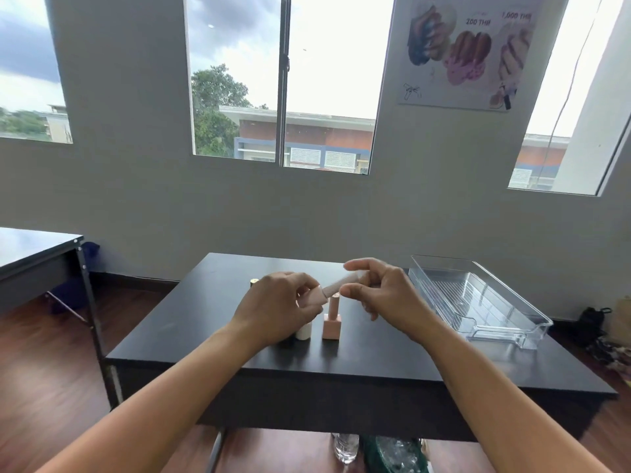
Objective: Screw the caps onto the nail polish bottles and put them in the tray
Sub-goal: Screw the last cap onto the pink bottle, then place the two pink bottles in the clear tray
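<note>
Above the black table (358, 363), my left hand (276, 308) grips the square base of a pink nail polish bottle (312, 297) held tilted. My right hand (382, 295) pinches that bottle's long pink cap (345, 283) between thumb and fingers. Below them a second pink bottle (331, 320) stands upright on the table with its cap on. A white bottle (304, 331) stands just left of it, partly hidden by my left wrist. A small gold-topped item (253, 282) peeks out behind my left hand. The clear plastic tray (478, 302) sits empty at the table's right.
A second dark table (34, 254) stands at the left. Under my table are a water bottle (346, 447) and a green object (396, 454). A wall with windows lies behind the table, with bags on the floor at the far right (594, 319).
</note>
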Motion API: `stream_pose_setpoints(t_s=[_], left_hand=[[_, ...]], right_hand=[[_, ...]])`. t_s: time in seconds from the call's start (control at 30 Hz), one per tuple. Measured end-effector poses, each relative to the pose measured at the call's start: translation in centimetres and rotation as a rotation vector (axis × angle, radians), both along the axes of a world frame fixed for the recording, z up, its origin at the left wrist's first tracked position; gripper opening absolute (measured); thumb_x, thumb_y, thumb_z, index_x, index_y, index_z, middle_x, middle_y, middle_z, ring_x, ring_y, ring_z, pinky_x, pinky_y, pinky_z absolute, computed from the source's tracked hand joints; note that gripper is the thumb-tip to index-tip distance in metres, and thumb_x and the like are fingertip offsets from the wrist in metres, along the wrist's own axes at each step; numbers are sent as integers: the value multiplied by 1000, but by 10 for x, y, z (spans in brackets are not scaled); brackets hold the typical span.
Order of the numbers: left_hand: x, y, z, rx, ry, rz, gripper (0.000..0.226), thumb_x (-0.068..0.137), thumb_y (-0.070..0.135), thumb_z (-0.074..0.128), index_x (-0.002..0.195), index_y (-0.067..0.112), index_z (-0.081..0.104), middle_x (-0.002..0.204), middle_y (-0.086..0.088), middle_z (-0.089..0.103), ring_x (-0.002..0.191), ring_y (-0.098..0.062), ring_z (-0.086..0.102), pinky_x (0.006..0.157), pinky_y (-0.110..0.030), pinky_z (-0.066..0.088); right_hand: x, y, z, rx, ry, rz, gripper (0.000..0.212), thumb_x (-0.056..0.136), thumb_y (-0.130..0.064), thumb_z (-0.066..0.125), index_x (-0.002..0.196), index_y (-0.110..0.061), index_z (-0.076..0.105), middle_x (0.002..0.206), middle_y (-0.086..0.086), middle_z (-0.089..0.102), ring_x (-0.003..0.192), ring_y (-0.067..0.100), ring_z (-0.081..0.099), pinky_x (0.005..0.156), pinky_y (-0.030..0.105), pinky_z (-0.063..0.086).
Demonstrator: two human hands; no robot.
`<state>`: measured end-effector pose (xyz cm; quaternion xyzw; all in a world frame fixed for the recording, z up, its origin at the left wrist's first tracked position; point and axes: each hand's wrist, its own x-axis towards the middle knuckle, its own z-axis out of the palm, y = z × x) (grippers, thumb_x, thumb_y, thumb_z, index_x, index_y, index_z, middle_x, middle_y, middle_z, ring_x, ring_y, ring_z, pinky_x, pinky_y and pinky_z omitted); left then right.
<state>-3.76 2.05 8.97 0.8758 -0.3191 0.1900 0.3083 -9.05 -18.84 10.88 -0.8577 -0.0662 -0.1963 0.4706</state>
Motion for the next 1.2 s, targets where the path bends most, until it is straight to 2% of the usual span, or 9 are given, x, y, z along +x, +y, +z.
stream_pose_setpoints(t_s=[0.1, 0.23, 0.33, 0.4, 0.53, 0.7, 0.9, 1.03, 1.2], left_hand=[[1, 5, 3, -91, 180, -3, 24, 68, 46, 70, 90, 38, 70, 77, 21, 71, 75, 6, 64, 69, -18, 51], [1, 8, 10, -162, 220, -7, 20, 68, 49, 71, 84, 38, 68, 68, 34, 65, 59, 12, 61, 49, -6, 38], [4, 8, 13, -154, 221, -8, 23, 65, 53, 70, 82, 38, 68, 75, 39, 62, 66, 12, 60, 52, -8, 38], [9, 7, 13, -160, 231, -11, 30, 60, 58, 65, 83, 38, 68, 78, 36, 64, 72, 11, 61, 59, -12, 39], [18, 0, 14, -175, 268, -43, 31, 65, 57, 61, 91, 41, 66, 75, 26, 69, 69, 7, 63, 61, -17, 41], [25, -17, 28, -207, 353, -129, 27, 64, 45, 66, 90, 38, 65, 71, 17, 71, 58, 2, 65, 51, -20, 51], [30, -62, 51, -215, 424, -220, 23, 75, 19, 76, 95, 24, 68, 82, 4, 70, 73, -15, 73, 53, -28, 59], [38, -113, 61, -184, 468, -301, 22, 78, 16, 75, 99, 19, 68, 90, -4, 71, 78, -18, 74, 61, -34, 63], [65, -189, 67, -109, 479, -354, 26, 75, 9, 78, 100, 13, 71, 95, -12, 73, 74, -18, 67, 56, -26, 57]], right_hand=[[5, -3, -2, -14, 83, -37, 43, 80, -22, 78, 119, -15, 62, 74, 3, 58, 60, 7, 57, 54, 27, 51], [20, 1, -15, -96, 167, -130, 43, 81, -31, 77, 117, -12, 65, 82, -1, 63, 75, 13, 59, 70, 33, 52], [32, 7, -23, -194, 185, -197, 41, 81, -36, 75, 115, -15, 67, 95, 1, 71, 86, 14, 61, 77, 29, 48], [38, 10, -27, -259, 187, -225, 37, 79, -36, 75, 110, -18, 68, 96, -1, 72, 92, 14, 63, 75, 25, 43], [45, 10, -33, -303, 150, -237, 18, 78, -30, 74, 92, -19, 73, 83, -7, 67, 84, 11, 61, 63, 16, 40], [41, 3, -33, -297, 128, -199, 13, 84, -24, 69, 92, -15, 74, 87, -4, 69, 86, 15, 62, 78, 31, 52], [23, -49, 5, -19, 140, -180, 7, 80, -15, 65, 81, -12, 71, 71, -1, 74, 65, 10, 61, 50, 27, 52], [18, -109, 34, 32, 99, -243, 5, 76, -12, 68, 75, -12, 73, 63, -1, 72, 61, 9, 66, 50, 28, 50], [32, -189, 48, -16, 79, -408, 13, 69, -4, 70, 60, -13, 71, 58, -2, 68, 62, 17, 66, 49, 29, 51]])
